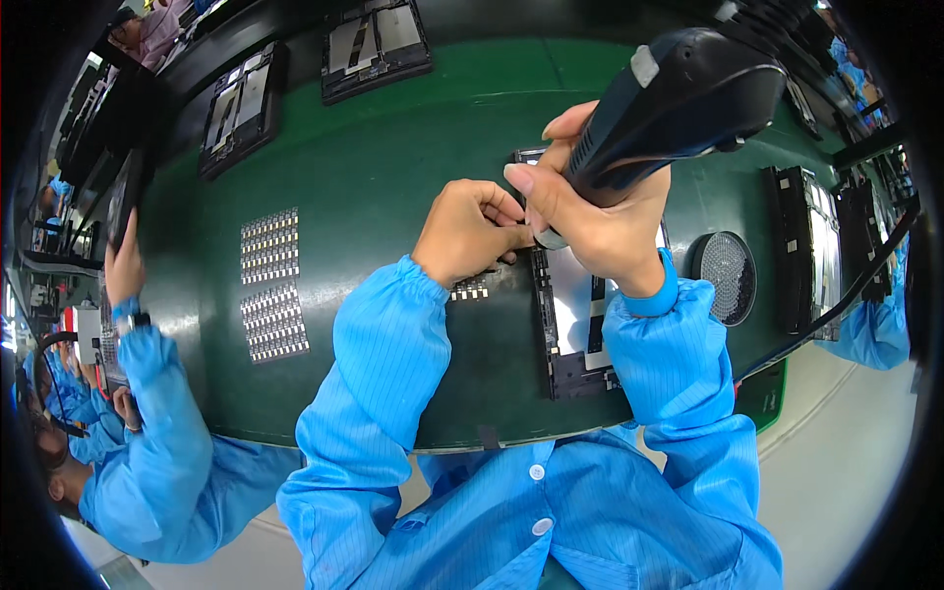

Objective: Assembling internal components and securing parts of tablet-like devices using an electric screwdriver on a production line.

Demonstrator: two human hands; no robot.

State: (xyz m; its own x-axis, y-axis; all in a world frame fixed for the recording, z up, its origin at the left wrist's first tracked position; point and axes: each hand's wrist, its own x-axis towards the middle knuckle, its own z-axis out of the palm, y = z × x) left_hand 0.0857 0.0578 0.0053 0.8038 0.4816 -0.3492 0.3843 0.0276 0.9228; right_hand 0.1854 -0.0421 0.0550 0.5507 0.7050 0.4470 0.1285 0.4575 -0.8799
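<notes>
My right hand (615, 221) is wrapped round a black hot-air gun (678, 108), its bulky body rising to the upper right and a silvery end (551, 239) showing below my fingers. Close beside that end, my left hand (470, 228) is closed in a pinch; what it holds, if anything, I cannot make out. Under both hands lies an opened tablet-like device (568, 329) with a black frame and bright panels, partly covered by my right hand and sleeve. A sheet of small electronic parts (472, 288) peeks out below my left hand.
Two sheets of small parts (270, 246) lie on the green mat to the left. A round black dish (725, 277) stands right of the device. More opened devices (377, 47) sit at the back and right. A black cable (836, 305) crosses the right; a co-worker's arm (162, 393) reaches in at left.
</notes>
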